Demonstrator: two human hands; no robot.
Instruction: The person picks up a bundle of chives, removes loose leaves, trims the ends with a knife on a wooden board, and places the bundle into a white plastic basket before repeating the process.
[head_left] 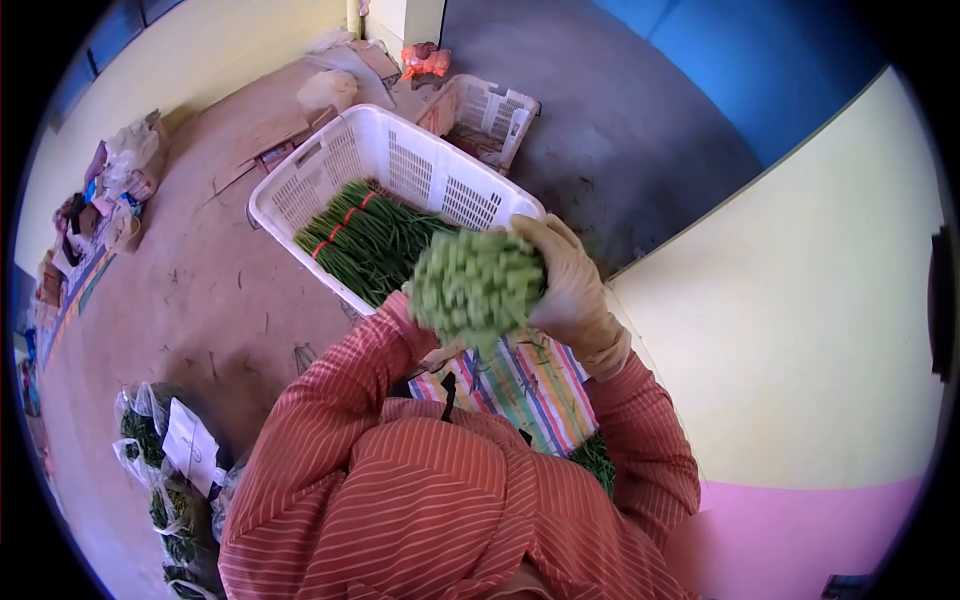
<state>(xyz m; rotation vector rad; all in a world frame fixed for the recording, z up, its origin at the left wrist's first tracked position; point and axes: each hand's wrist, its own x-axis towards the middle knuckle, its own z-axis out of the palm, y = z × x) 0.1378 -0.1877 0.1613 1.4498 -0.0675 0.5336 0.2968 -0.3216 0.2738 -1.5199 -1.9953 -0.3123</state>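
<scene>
A thick bunch of green stalks (478, 285) is held up in front of me, its cut ends facing the camera and slightly blurred. My right hand (572, 290), in a pale glove, grips the bunch from the right, thumb and fingers curved against it. Only a small part of my left hand (443, 352) shows below the bunch's left side; the stalks and the striped sleeve hide its fingers. Behind the bunch, a white plastic crate (290, 203) holds more long green stalks (375, 235), tied with red bands (343, 218).
Under my arms lies a striped woven sheet (540, 395) with loose stalk bits. Another crate (515, 110) and an orange bag (426, 60) stand beyond. Bagged greens (165, 500) lie at lower left. A wall (800, 300) rises close on my right.
</scene>
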